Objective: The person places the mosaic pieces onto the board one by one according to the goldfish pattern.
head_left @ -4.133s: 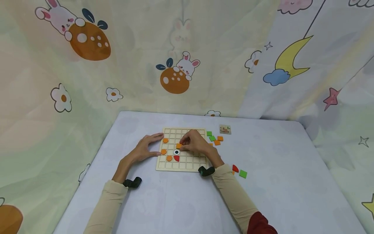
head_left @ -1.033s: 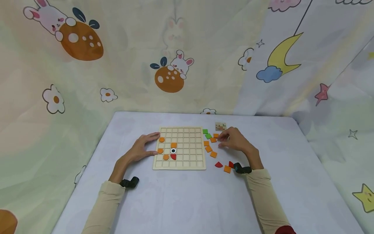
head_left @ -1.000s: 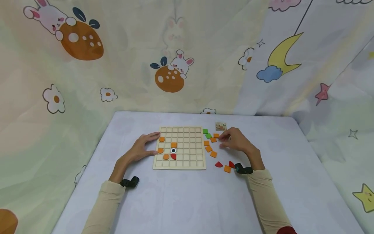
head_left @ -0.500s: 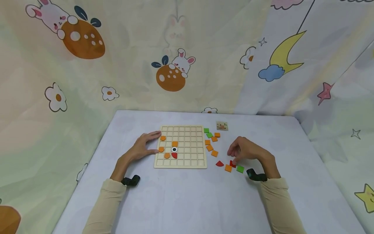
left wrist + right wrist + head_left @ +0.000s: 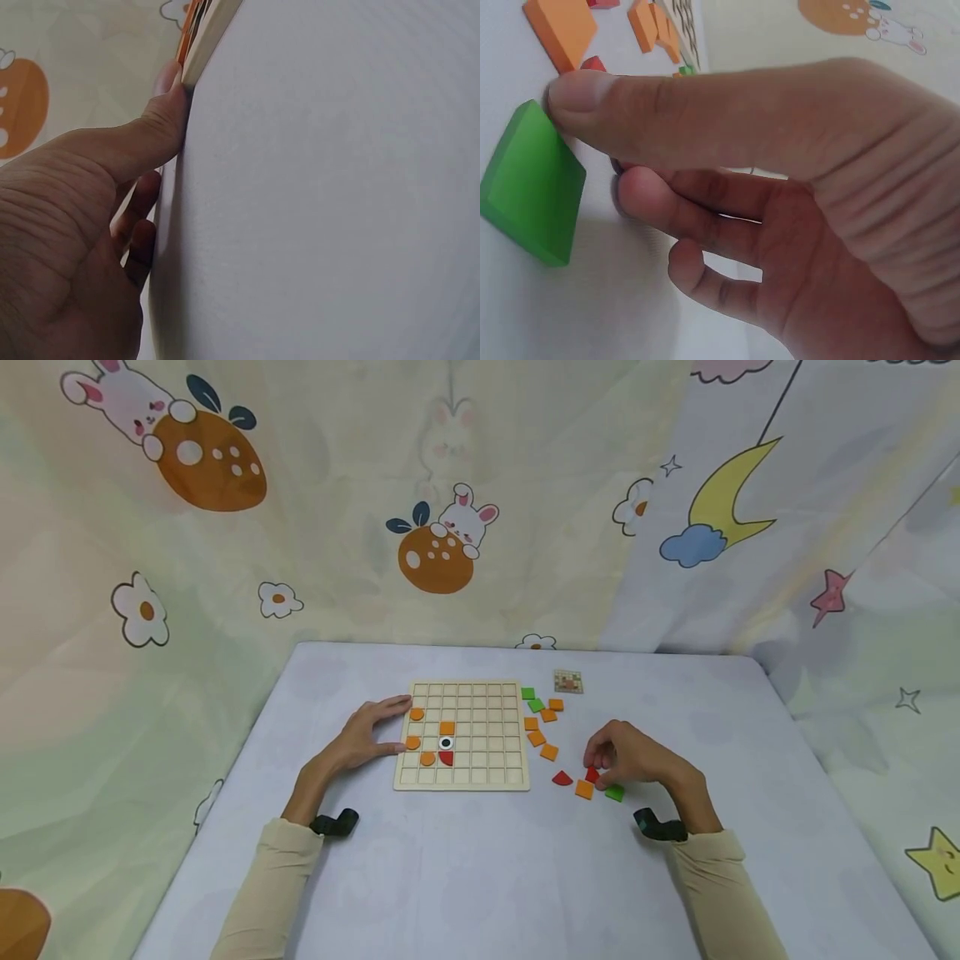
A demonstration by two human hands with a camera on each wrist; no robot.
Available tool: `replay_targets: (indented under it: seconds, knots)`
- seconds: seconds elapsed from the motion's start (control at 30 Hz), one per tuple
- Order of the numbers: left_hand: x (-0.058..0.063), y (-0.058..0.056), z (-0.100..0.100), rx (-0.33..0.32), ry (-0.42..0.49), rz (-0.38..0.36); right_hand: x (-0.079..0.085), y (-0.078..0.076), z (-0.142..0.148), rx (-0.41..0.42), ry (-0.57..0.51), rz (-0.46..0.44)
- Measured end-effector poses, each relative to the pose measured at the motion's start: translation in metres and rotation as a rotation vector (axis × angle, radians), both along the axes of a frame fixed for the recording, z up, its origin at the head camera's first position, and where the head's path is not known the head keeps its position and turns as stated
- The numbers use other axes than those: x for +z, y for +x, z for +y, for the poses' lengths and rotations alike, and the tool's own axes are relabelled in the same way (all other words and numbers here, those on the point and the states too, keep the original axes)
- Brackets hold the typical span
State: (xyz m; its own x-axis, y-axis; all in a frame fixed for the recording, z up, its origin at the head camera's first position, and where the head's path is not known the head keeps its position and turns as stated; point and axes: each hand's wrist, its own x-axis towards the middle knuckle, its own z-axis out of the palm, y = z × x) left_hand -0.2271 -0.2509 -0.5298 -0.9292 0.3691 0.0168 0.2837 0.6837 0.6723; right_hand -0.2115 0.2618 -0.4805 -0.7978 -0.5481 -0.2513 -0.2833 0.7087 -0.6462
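A wooden grid board [image 5: 487, 777] lies on the table, bearing several orange discs [image 5: 417, 715], an orange square, a white-and-black eye piece [image 5: 446, 743] and a red quarter-circle tile. Against its left edge rest the spread thumb and fingertips of my left hand [image 5: 363, 735]; the left wrist view shows the thumb on the edge [image 5: 201, 60]. Right of the board my right hand [image 5: 637, 753] pinches another red quarter-circle tile [image 5: 592, 774] between thumb and fingers. A green square tile [image 5: 536, 184] lies just beside that thumb in the right wrist view.
Several orange square tiles [image 5: 536, 738] and two green ones [image 5: 536, 704] lie along the board's right side. Closer to me are a red tile [image 5: 562, 778] and an orange square [image 5: 584, 789]. A small pattern card [image 5: 568, 682] sits at the back right.
My right hand has left the board, where an orange square now sits above the eye piece, passed the upper orange tiles, and come down to the red tile, which has shifted slightly. Left hand unmoved.
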Motion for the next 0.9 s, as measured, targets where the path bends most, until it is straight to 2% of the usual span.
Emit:
replay_targets:
  seconds: [0.37, 0.67, 0.8, 0.9]
  knots:
    - [0.0, 0.001, 0.0, -0.004, 0.012, 0.002, 0.0, -0.003, -0.008, -0.03, 0.034, 0.077]
    - [0.004, 0.002, 0.001, 0.011, 0.019, 0.003, -0.003, -0.005, -0.015, -0.074, 0.043, 0.194]
    - [0.003, 0.003, 0.0, 0.007, 0.021, -0.005, -0.005, -0.005, -0.021, -0.094, 0.029, 0.211]
    - [0.001, 0.003, 0.0, 0.003, 0.016, -0.011, -0.005, -0.005, -0.028, -0.08, -0.003, 0.253]
